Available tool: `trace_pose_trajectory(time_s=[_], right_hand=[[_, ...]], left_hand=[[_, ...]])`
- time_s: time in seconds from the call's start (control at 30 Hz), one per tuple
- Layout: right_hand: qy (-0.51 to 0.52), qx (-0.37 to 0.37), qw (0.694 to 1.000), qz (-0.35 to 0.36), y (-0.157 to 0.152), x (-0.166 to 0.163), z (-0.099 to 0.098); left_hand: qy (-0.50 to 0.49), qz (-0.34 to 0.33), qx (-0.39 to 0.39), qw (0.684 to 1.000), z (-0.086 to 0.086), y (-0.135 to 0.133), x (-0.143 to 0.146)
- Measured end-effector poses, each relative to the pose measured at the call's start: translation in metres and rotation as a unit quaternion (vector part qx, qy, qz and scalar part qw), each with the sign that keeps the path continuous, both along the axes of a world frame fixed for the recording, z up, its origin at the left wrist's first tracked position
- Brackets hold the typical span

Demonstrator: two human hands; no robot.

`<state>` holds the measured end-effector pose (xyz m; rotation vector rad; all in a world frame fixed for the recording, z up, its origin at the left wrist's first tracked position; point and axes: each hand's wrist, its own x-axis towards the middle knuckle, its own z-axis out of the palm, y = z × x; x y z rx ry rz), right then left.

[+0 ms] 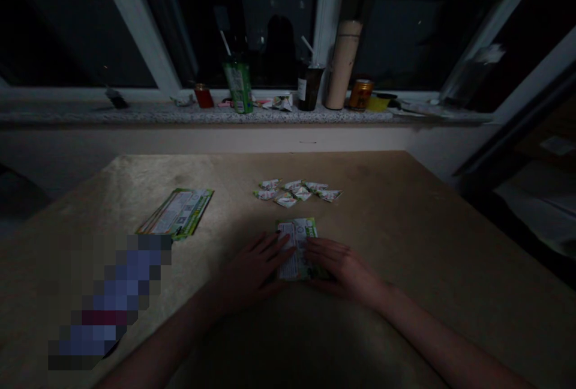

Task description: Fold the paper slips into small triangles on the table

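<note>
A green-and-white printed leaflet (294,251) lies on the table in front of me. My left hand (258,263) rests flat across its left side, fingers spread and stretched toward the middle. On the right edge lies my right hand (339,263), its fingers straight and side by side. The lower right of the leaflet is partly hidden under that hand. Just beyond sit several small folded paper triangles (300,193) with the same green-and-white print. Off to the left is a fanned stack of similar leaflets (177,212).
A pixelated, bluish long object (112,299) lies left of my left forearm. Along the windowsill (279,117) stand a green can (240,86), a dark cup with a straw (309,86), a tall beige flask (343,65), an orange can (360,95) and a red jar (204,96).
</note>
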<state>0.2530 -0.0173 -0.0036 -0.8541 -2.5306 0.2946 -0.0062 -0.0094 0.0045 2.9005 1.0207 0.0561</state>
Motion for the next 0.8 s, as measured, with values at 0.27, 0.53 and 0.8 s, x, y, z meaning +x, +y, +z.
trace_pose_trajectory(time_s=[0.27,0.53,0.8], right_hand=[[-0.048,-0.055,0.997,-0.015,0.001,0.003,0.005],[-0.030,-0.034,0.999,-0.028,0.002,0.000,0.001],[-0.033,-0.051,0.998,0.000,0.000,0.008,0.010]], left_hand=[[0.015,-0.030,0.009,0.999,0.008,0.013,0.001],[-0.001,-0.009,0.044,0.999,0.005,0.014,0.006],[0.009,-0.030,0.066,0.997,-0.003,0.014,-0.004]])
